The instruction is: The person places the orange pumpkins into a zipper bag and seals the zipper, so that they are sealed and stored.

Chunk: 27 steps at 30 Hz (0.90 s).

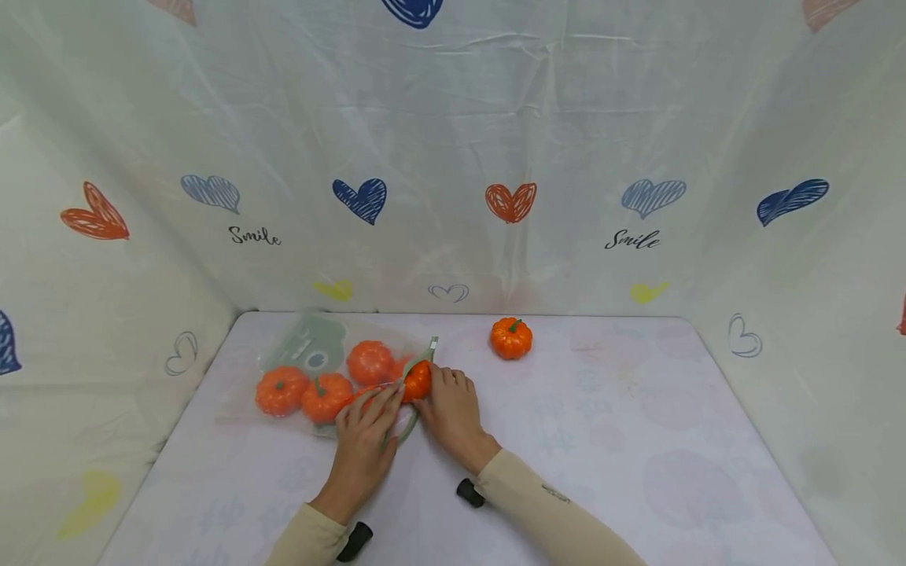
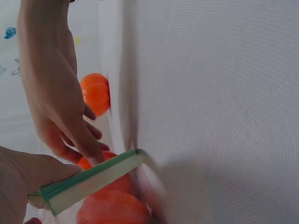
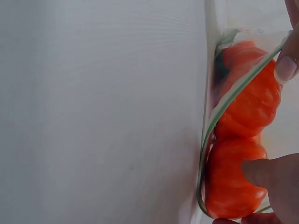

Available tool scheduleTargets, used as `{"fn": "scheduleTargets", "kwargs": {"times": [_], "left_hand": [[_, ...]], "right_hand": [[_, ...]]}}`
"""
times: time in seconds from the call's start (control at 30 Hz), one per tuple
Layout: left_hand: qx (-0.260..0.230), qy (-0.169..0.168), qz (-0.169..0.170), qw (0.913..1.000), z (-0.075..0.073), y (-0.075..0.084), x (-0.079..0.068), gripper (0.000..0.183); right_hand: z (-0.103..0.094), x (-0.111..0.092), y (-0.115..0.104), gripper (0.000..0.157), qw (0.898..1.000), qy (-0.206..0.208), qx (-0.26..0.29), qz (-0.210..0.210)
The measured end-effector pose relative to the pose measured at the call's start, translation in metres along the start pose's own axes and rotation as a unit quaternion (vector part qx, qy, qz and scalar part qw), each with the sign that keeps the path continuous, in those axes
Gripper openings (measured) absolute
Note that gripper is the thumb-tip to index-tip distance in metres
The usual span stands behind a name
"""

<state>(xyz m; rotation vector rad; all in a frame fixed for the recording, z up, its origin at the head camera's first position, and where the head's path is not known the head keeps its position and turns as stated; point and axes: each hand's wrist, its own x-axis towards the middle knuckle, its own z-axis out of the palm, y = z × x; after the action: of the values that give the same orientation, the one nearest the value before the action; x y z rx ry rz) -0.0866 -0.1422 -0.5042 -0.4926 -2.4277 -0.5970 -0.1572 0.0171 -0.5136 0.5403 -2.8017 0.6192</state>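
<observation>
We see the right hand (image 1: pixel 453 407) clamped, thumb and fingers, on a glossy orange ribbed pumpkin (image 1: pixel 418 380) at the mouth of a translucent green-edged plastic bag (image 1: pixel 325 346), whose rim the left hand (image 1: pixel 366 440) pinches. Our head view, unlike the right wrist's, takes in a separate orange pumpkin (image 1: pixel 511 339) on the white table (image 1: pixel 602 448).

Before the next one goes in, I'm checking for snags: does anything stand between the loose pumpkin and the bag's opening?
Yes: the right hand lies between the loose pumpkin and the bag, and another pumpkin sits at the opening.
</observation>
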Motion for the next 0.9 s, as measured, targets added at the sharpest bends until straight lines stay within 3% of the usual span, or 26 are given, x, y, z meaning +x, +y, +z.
{"fn": "scheduleTargets", "kwargs": {"times": [0.27,0.67,0.9], "left_hand": [[0.001,-0.001,-0.002,1.0,0.0,0.0,0.0,0.087],[-0.002,0.003,0.005,1.0,-0.001,-0.001,-0.001,0.086],[-0.005,0.004,0.003,1.0,0.001,-0.002,-0.002,0.09]], "right_hand": [[0.007,0.005,-0.004,0.064,1.0,-0.02,-0.008,0.004],[0.009,0.004,-0.004,0.056,0.999,0.026,-0.031,0.001],[0.01,0.012,-0.007,0.044,0.999,0.011,-0.04,0.002]]}}
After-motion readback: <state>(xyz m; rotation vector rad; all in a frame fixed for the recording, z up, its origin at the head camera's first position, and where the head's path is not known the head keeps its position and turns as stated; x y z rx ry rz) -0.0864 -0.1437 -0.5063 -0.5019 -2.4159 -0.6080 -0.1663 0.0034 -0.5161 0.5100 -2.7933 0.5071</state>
